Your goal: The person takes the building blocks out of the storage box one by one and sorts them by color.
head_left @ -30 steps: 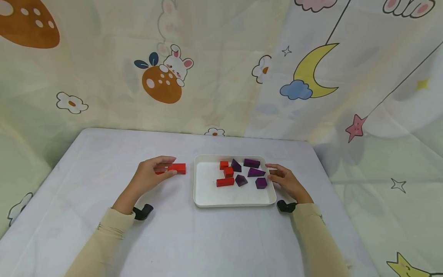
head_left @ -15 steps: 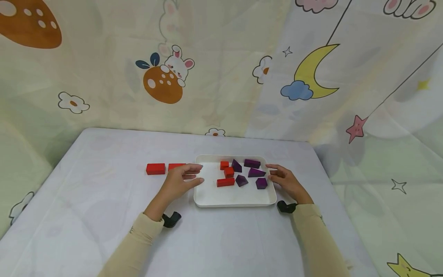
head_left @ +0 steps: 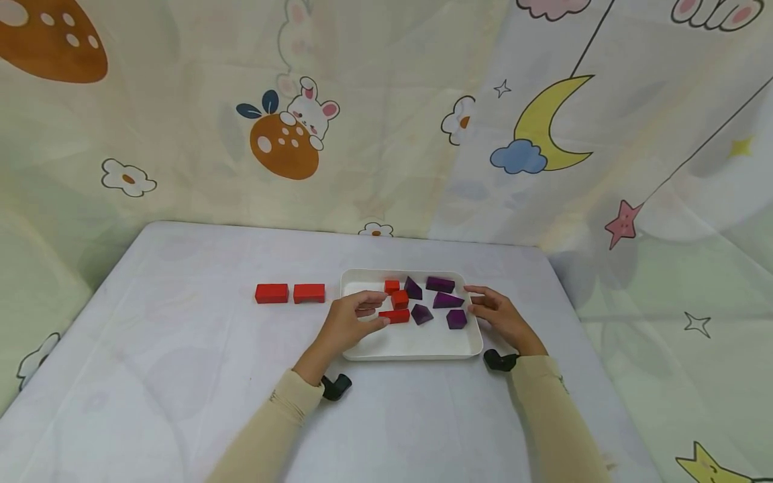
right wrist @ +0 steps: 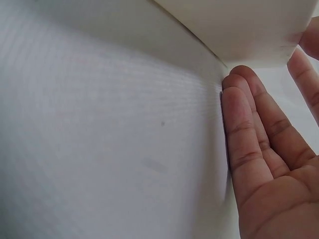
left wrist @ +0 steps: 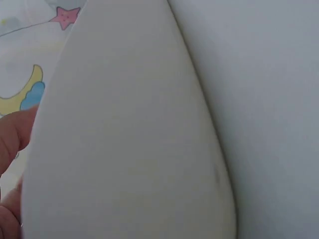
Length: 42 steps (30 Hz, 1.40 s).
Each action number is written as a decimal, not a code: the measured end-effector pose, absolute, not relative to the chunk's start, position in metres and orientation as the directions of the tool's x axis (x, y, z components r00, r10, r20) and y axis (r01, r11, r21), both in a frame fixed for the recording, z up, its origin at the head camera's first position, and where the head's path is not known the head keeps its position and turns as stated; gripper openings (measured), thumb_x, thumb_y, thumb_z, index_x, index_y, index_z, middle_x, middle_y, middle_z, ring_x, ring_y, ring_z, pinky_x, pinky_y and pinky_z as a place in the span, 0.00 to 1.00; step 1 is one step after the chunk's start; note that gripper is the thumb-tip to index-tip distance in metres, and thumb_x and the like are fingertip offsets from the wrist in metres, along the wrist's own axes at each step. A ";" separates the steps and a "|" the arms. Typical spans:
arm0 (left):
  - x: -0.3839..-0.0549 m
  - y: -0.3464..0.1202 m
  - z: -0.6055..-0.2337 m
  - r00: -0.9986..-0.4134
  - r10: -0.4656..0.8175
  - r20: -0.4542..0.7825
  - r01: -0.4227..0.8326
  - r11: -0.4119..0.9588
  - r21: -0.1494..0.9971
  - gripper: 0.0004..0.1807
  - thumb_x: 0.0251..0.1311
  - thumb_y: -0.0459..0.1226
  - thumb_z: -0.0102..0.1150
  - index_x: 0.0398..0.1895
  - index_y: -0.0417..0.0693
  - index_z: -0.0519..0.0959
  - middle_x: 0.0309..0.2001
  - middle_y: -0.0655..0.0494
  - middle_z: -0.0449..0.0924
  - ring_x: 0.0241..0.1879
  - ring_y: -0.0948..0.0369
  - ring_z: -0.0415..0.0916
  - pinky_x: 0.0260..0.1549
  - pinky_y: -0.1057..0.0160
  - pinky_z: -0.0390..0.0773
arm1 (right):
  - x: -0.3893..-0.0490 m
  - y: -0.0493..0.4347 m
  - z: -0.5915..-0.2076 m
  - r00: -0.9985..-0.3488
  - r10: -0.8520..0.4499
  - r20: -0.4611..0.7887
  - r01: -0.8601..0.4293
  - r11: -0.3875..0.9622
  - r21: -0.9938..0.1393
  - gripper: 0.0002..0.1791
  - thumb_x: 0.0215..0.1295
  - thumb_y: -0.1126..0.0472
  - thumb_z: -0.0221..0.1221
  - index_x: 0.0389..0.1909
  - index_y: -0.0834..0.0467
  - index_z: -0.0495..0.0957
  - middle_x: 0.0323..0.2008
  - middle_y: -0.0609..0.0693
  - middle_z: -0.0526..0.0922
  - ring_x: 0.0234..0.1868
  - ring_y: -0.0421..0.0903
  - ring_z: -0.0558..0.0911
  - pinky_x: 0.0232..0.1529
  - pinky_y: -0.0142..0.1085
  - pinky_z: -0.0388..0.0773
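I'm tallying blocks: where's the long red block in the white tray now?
In the head view, the long red block lies near centre in the white tray, the left hand to its left and a faceted purple block to its right.

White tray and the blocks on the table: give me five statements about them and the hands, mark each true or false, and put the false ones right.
1. Two red blocks lie on the table, outside the tray. True.
2. The purple blocks all lie outside the tray. False: all five are inside it.
3. The right hand is at the tray's right edge. True.
4. The left hand holds a purple block. False: it holds no purple block; it is by the red blocks in the tray.
5. The tray holds more red blocks than purple. False: three red, five purple.
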<state>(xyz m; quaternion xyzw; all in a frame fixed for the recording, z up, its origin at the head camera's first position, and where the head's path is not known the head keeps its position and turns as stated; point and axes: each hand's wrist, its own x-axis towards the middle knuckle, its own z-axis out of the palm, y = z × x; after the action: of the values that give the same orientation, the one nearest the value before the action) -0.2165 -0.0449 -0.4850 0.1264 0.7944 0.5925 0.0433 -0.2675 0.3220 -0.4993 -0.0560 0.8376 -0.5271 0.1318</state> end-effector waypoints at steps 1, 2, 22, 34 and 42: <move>-0.217 -0.042 -0.486 -0.964 0.251 0.084 0.151 0.260 0.954 0.26 0.66 0.33 0.76 0.67 0.40 0.83 0.64 0.44 0.85 0.62 0.46 0.85 0.62 0.50 0.83 | -0.268 0.322 -0.499 -0.959 -0.235 -0.160 0.043 0.436 -0.899 0.32 0.81 0.61 0.62 0.80 0.62 0.67 0.71 0.72 0.75 0.69 0.64 0.79 0.75 0.61 0.69; -0.219 -0.040 -0.487 -0.965 0.248 0.086 0.152 0.260 0.954 0.26 0.66 0.33 0.76 0.67 0.40 0.83 0.64 0.44 0.85 0.62 0.46 0.84 0.63 0.50 0.83 | -0.268 0.322 -0.499 -0.959 -0.236 -0.159 0.043 0.432 -0.901 0.32 0.81 0.61 0.62 0.80 0.62 0.67 0.71 0.72 0.75 0.69 0.64 0.78 0.75 0.61 0.69; -0.232 -0.026 -0.494 -0.971 0.235 0.041 0.157 0.502 0.850 0.14 0.63 0.25 0.72 0.51 0.42 0.90 0.46 0.51 0.89 0.44 0.55 0.83 0.52 0.52 0.86 | -0.268 0.319 -0.494 -0.960 -0.228 -0.165 0.046 0.452 -0.891 0.32 0.82 0.60 0.61 0.81 0.61 0.67 0.72 0.72 0.73 0.70 0.67 0.77 0.76 0.64 0.66; -0.229 -0.040 -0.478 -0.950 0.310 0.042 0.174 0.413 0.894 0.16 0.66 0.31 0.74 0.56 0.47 0.90 0.51 0.54 0.90 0.51 0.54 0.87 0.57 0.53 0.86 | -0.269 0.320 -0.497 -0.958 -0.240 -0.159 0.038 0.440 -0.897 0.31 0.81 0.60 0.61 0.80 0.63 0.67 0.70 0.73 0.75 0.68 0.65 0.78 0.76 0.62 0.68; -0.228 -0.070 -0.463 -0.944 0.328 0.026 0.156 0.377 0.913 0.18 0.69 0.35 0.73 0.61 0.50 0.89 0.55 0.53 0.88 0.54 0.53 0.84 0.55 0.54 0.88 | -0.266 0.322 -0.497 -0.957 -0.239 -0.166 0.047 0.435 -0.899 0.32 0.81 0.60 0.62 0.80 0.62 0.67 0.71 0.72 0.74 0.69 0.62 0.78 0.74 0.57 0.71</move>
<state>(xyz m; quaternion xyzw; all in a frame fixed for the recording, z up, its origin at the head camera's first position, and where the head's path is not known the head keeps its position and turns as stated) -0.2282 -0.0697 -0.4629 0.1464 0.8259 0.5386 0.0800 -0.2659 0.3216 -0.4969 -0.0572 0.8362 -0.5285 0.1352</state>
